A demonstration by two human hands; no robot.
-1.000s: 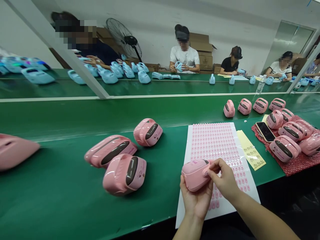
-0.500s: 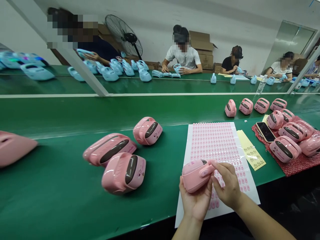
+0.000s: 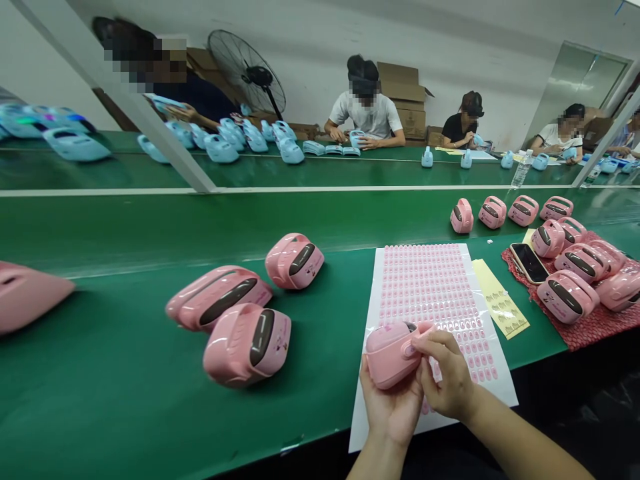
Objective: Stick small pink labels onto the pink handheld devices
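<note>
My left hand [image 3: 393, 403] cups a pink plastic device [image 3: 390, 353] from below, over the near edge of the green belt. My right hand [image 3: 447, 373] is closed against the device's right end, thumb and fingers pressing at its small pink flap. Beneath both hands lies a white sheet of small pink stickers [image 3: 430, 287]. Whether a sticker is between my right fingers is too small to tell.
Three pink devices [image 3: 240, 313] lie left of the sheet, another [image 3: 25, 297] at the far left. Several more [image 3: 575, 267] sit on a red cloth with a phone [image 3: 530, 263] at right. A yellow backing strip [image 3: 500, 300] lies beside the sheet. Across the belt, people handle blue devices [image 3: 220, 147].
My right hand has curled in lower around the device's right end; the device has tilted slightly. The pink devices on the belt have drifted a little left.
</note>
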